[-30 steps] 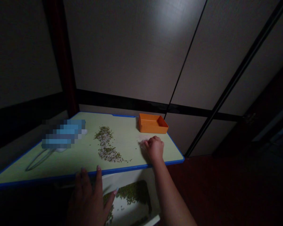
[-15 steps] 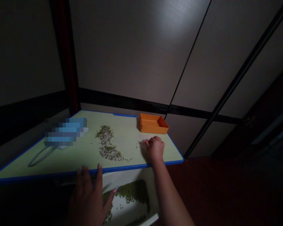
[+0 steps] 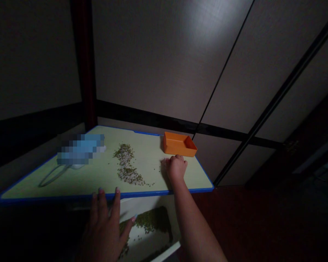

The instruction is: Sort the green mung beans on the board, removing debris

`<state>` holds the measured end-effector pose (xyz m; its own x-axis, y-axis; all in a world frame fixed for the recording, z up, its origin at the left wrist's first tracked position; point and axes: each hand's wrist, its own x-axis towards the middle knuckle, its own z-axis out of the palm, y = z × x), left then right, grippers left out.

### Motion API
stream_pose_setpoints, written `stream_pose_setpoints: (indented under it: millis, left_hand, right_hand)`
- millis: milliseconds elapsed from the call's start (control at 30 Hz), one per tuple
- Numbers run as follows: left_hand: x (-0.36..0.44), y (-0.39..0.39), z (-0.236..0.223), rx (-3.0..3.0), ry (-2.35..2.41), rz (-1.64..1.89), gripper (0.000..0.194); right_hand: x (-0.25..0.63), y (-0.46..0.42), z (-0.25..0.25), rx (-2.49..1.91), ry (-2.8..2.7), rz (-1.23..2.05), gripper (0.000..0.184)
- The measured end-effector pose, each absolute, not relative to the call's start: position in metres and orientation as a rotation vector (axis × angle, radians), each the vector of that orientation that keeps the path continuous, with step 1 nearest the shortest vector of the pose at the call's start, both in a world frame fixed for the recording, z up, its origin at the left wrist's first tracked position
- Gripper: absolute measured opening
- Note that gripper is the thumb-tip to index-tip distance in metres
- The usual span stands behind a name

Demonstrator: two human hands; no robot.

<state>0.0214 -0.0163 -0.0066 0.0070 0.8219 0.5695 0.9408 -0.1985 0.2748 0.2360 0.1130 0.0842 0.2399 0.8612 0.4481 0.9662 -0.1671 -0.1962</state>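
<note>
Small green beans mixed with white grains [image 3: 128,167] lie in a wavy strip on the pale green tabletop [image 3: 87,182] with its blue rim. My right hand [image 3: 176,167] is closed low over the right part of the table, in front of an orange box [image 3: 179,145]. Whatever its fingers pinch is hidden; a faint whitish patch shows beside them. My left hand [image 3: 106,225] has its fingers spread, the tips at the table's front edge. Below that edge, near my left thumb, sits a white drawer or bin [image 3: 142,236] with green beans [image 3: 155,220] inside.
At the table's left is a blurred-out blue object [image 3: 82,149] with a grey loop [image 3: 50,176] beside it. Dark panelled cabinet doors [image 3: 158,65] stand right behind the table. Dark reddish floor [image 3: 243,222] shows at the right.
My right hand has shifted slightly left and away from me, still closed. My left hand stays spread at the edge. The whole view has moved a little.
</note>
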Motion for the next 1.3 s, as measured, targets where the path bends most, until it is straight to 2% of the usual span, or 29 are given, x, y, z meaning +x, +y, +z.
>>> stream_pose_setpoints:
  millis: [1300]
  left_hand:
    - [0.017, -0.017, -0.011, -2.109, -1.795, -0.957, 0.075]
  right_hand:
    - [0.232, 0.100, 0.081, -1.904, -1.789, -0.268, 0.022]
